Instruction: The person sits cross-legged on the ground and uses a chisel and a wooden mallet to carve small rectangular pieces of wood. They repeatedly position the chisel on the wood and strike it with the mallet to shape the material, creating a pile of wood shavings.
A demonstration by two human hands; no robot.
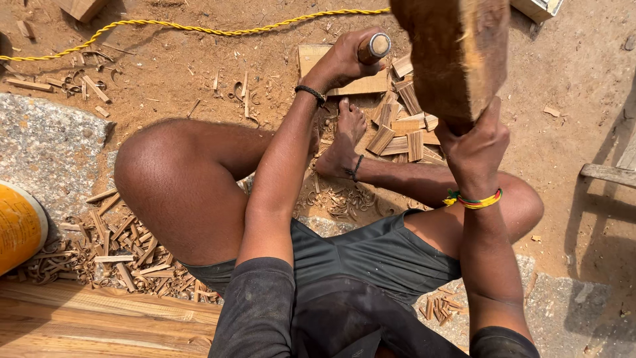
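My left hand [341, 61] is closed around a chisel handle [375, 47] with a metal-ringed top, held upright over a flat wooden board [358, 85] on the sandy ground. My right hand [476, 144] grips the shaft of a heavy wooden mallet [454, 50], raised high and close to the camera. I sit with knees bent, and one bare foot [343, 140] rests beside the board. A pile of small cut wood blocks [405, 131] lies just right of the foot.
A yellow rope [165, 26] runs across the dirt at the top. Wood shavings and chips [112, 248] are heaped at lower left by a stone slab [46, 149], a yellow container [18, 225] and a wooden plank [86, 325]. A wooden frame [613, 169] stands at right.
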